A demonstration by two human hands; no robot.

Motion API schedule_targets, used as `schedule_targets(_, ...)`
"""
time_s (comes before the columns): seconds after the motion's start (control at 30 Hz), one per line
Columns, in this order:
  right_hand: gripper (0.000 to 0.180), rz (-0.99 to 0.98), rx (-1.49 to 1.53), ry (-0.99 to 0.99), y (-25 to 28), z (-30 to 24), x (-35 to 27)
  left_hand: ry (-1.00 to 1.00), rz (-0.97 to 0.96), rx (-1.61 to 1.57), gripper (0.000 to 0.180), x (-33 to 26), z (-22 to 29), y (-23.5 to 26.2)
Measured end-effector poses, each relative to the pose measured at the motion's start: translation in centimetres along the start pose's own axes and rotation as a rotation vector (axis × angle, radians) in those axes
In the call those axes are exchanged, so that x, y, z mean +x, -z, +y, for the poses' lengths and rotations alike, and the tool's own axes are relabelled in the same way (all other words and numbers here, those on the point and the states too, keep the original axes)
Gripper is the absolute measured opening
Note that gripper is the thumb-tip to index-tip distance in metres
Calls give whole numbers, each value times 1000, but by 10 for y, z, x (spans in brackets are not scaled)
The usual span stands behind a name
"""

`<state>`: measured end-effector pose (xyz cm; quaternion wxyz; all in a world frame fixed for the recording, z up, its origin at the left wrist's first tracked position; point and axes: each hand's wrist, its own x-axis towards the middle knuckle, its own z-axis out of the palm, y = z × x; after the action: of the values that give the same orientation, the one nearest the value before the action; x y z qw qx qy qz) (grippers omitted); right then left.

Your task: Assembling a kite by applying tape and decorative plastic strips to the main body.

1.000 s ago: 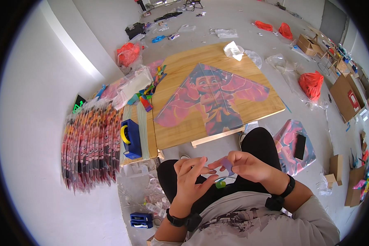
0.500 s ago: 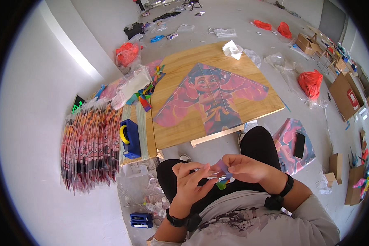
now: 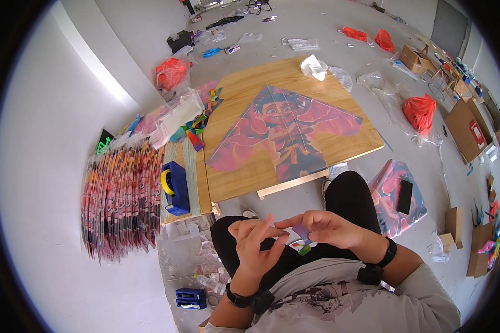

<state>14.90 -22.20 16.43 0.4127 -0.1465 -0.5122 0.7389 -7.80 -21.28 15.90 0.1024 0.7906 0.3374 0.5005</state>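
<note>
Above my lap, my right hand [image 3: 334, 228] pinches a narrow ribbon strip [image 3: 301, 230], purple at the top. A white and green part of the strip hangs lower, below the fingers. Close beside it on the left, my left hand [image 3: 254, 244] has its fingers apart, with the index finger raised; nothing shows in it. On the wooden table [image 3: 239, 188] in front lies a large kite [image 3: 286, 119] printed with a cartoon figure, spread flat with thin rods across it.
A blue tape dispenser [image 3: 176, 188] with yellow tape stands on the table's left side, near colourful ribbon strips [image 3: 195, 139]. Many printed kite sheets [image 3: 122, 200] hang at the left. To my right, a black phone [image 3: 405, 197] rests on a printed surface. Red bags [image 3: 419, 114] and cardboard boxes [image 3: 468, 130] lie beyond.
My left hand has drawn slightly away from the ribbon strip, its fingers spreading. The strip stays in my right hand, its green part shifted a little to the right and up.
</note>
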Motion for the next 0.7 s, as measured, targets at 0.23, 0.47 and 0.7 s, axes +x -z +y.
schedule_targets(0.23, 9, -11, -3, 15, 1, 3, -2, 168, 26, -68, 61, -2, -2, -2)
schedule_targets(0.47, 5, -15, 56, 25, 1, 0, 1, 182, 6, -11, 57, 0, -2, -2)
schedule_targets(0.7, 7, 24, -242, -3, 10, 10, -4, 284, -218, 143, 55, 10, -1, 5)
